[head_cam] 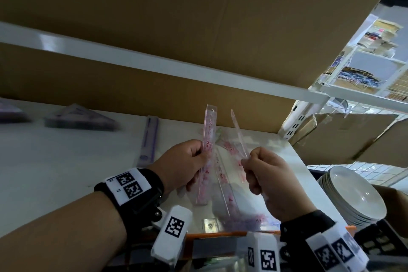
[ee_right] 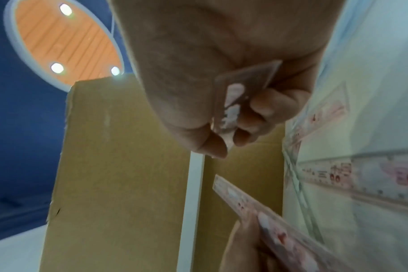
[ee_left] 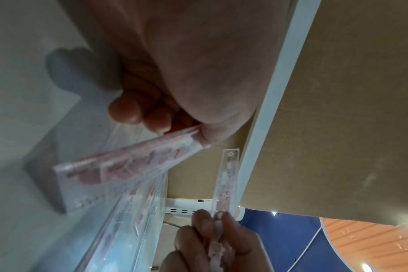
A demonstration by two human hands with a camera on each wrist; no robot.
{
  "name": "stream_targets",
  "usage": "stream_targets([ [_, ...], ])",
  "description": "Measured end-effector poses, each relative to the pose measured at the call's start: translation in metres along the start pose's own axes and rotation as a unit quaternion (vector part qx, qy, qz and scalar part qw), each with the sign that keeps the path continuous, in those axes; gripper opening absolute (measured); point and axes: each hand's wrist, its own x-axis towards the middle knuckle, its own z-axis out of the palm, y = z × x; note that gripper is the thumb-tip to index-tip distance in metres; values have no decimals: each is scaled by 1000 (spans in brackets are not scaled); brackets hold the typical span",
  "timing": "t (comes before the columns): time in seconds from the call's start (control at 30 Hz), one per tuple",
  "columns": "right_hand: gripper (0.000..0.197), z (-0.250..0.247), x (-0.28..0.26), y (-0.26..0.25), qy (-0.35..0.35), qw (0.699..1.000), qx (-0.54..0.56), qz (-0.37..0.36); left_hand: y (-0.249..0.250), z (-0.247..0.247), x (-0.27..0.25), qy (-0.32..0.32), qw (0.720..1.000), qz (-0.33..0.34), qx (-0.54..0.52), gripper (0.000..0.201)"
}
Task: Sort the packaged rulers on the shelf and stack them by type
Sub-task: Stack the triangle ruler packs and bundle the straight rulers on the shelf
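1. Left hand [head_cam: 187, 161]: fingers and thumb curled round a pink-printed packaged ruler [head_cam: 207, 152], held up above the white shelf [head_cam: 55, 161], hanging-hole end pointing away toward the cardboard.
2. Right hand [head_cam: 271, 181]: thumb and fingers pinching the near end of a second packaged ruler [head_cam: 239, 134], turned nearly edge-on in the head view, tilted up and slightly left.
3. The two held rulers: apart, side by side, neither touching the shelf.
4. Beneath and between the hands: more pink packaged rulers [head_cam: 223, 174] lying loose on the shelf, overlapping at angles.
5. Further left on the shelf: a purple packaged ruler [head_cam: 149, 139] lying flat, then a stack of packaged triangular set squares [head_cam: 77, 117], blurred.
6. Behind, against the back of the shelf: large cardboard boxes [head_cam: 198, 17], crossed by a white shelf rail [head_cam: 154, 66].
7. Off the right end of the shelf: a stack of white plates [head_cam: 355, 196].
8. On both wrists: black straps bearing white marker tags [head_cam: 128, 185].
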Motion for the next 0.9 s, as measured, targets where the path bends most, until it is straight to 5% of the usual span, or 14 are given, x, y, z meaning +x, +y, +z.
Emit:
stream_targets([
  [0.23,17,34,-4,2,16,962,-222,-155,3,-4,-4,-52,997,20,-45,20],
  [0.5,18,44,-2,4,28,939,-288,-187,16,-6,-11,-39,996,60,-43,9],
  [0.63,17,50,-8,-4,32,914,-310,-258,33,-8,-17,1,985,149,84,11],
  [0.7,13,53,-10,-4,41,879,-373,-293,40,-12,-21,18,964,184,190,11],
  [0.8,23,57,-14,-2,32,838,-445,-313,42,-20,-29,21,930,184,317,15],
  [0.9,31,59,-17,0,14,830,-462,-311,42,-24,-40,18,914,190,358,12],
])
